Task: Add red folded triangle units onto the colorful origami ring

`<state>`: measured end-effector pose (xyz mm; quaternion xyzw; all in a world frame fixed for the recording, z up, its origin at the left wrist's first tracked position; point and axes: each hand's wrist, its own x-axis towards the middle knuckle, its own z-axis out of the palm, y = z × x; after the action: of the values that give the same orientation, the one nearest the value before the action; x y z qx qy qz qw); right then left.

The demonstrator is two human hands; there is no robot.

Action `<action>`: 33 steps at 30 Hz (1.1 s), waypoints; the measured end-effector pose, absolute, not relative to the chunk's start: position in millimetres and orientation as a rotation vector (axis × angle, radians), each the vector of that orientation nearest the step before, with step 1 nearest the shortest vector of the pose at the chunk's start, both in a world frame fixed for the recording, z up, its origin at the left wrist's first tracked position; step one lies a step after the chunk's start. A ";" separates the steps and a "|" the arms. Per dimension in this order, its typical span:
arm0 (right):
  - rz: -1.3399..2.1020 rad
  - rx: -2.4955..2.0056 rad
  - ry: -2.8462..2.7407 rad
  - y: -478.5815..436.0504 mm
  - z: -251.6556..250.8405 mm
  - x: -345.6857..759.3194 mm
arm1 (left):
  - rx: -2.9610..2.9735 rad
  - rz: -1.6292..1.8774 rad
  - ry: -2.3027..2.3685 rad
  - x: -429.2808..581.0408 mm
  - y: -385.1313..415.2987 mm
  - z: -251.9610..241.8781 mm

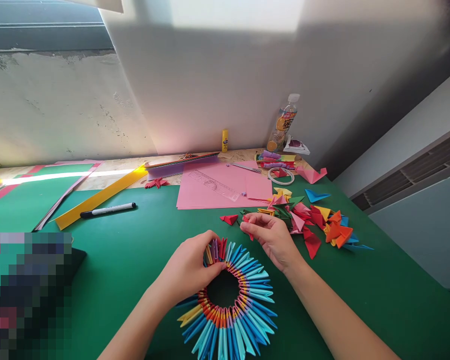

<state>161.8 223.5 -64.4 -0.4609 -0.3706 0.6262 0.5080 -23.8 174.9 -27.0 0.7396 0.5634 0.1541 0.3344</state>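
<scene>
A ring of folded paper pieces (253, 288), mostly blue and turquoise with orange, yellow and purple inner rows, lies on the green tabletop. My left hand (195, 262) grips its upper left edge, thumb inside the hole and fingers over the outside. Between the thumb and fingers of my right hand (272, 237) is a small red folded paper piece (248, 229), held just above and right of the ring. Another red folded piece (229, 219) lies just left of that hand. My left fingers partly hide the ring's upper left side.
A heap of colourful folded pieces (315, 222) spreads at the right. Behind lie pink paper sheets (191, 192), a clear ruler (213, 185), a tape roll (281, 175), a glue stick (225, 140) and a bottle (283, 122). A marker (108, 210) and yellow strip (101, 197) are left.
</scene>
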 end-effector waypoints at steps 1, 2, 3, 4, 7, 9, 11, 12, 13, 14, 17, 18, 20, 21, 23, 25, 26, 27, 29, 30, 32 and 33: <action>1.495 -1.116 -0.901 223.3 -64.8 161.8 | 1.931 0.402 1.470 -23.7 174.8 -27.0; 1.485 -1.121 -0.905 223.2 -65.3 161.9 | 1.931 0.403 1.470 -23.7 174.8 -27.1; 1.482 -1.126 -0.905 223.1 -65.9 161.9 | 1.932 0.405 1.470 -23.7 174.7 -27.2; 1.486 -1.130 -0.901 222.9 -66.5 162.0 | 1.932 0.407 1.469 -23.7 174.6 -27.3; 1.537 -1.115 -0.874 222.7 -67.5 162.4 | 1.934 0.411 1.469 -23.8 174.4 -27.7; 1.578 -1.096 -0.850 222.8 -67.3 162.9 | 1.936 0.409 1.470 -23.9 174.4 -27.8; 1.582 -1.096 -0.841 223.3 -66.9 163.7 | 1.937 0.404 1.471 -24.0 174.3 -27.8; 1.564 -1.107 -0.850 223.6 -66.9 164.1 | 1.937 0.401 1.471 -24.1 174.3 -27.7; 1.539 -1.119 -0.866 224.0 -66.9 164.6 | 1.936 0.398 1.471 -24.2 174.3 -27.7; 1.513 -1.129 -0.881 224.5 -67.0 165.0 | 1.936 0.395 1.471 -24.2 174.3 -27.7; 1.495 -1.150 -0.904 225.3 -67.4 165.7 | 1.937 0.393 1.476 -24.2 174.6 -27.5; 1.511 -1.150 -0.906 225.2 -67.5 165.5 | 1.937 0.393 1.478 -24.1 174.7 -27.5; 1.550 -1.138 -0.914 224.7 -68.0 164.6 | 1.940 0.395 1.480 -23.9 175.0 -27.3; 1.562 -1.128 -0.919 224.3 -68.5 163.9 | 1.941 0.395 1.480 -23.8 175.2 -27.2; 1.567 -1.124 -0.937 223.9 -70.1 162.5 | 1.939 0.396 1.481 -23.8 175.3 -26.9; 1.542 -1.141 -0.970 223.8 -72.1 161.5 | 1.934 0.404 1.481 -24.0 175.0 -26.9; 1.515 -1.148 -0.999 223.8 -72.7 161.4 | 1.933 0.413 1.474 -24.2 174.8 -27.0; 1.483 -1.152 -1.040 223.8 -72.9 161.6 | 1.933 0.428 1.462 -24.6 174.5 -27.2; 1.378 -1.159 -1.154 222.9 -71.4 162.5 | 1.934 0.459 1.430 -25.4 174.0 -28.0; 1.304 -1.173 -1.228 221.9 -69.8 162.9 | 1.933 0.471 1.418 -25.9 173.9 -28.5; 1.160 -1.196 -1.356 219.0 -65.5 163.2 | 1.931 0.483 1.412 -26.5 174.0 -29.3; 1.117 -1.190 -1.393 217.2 -63.3 162.9 | 1.931 0.485 1.415 -26.6 174.2 -29.5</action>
<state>162.9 217.2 -63.3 -0.4872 -0.5703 0.4574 0.4778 -26.6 174.2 -29.5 0.7427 0.5443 0.1866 0.3425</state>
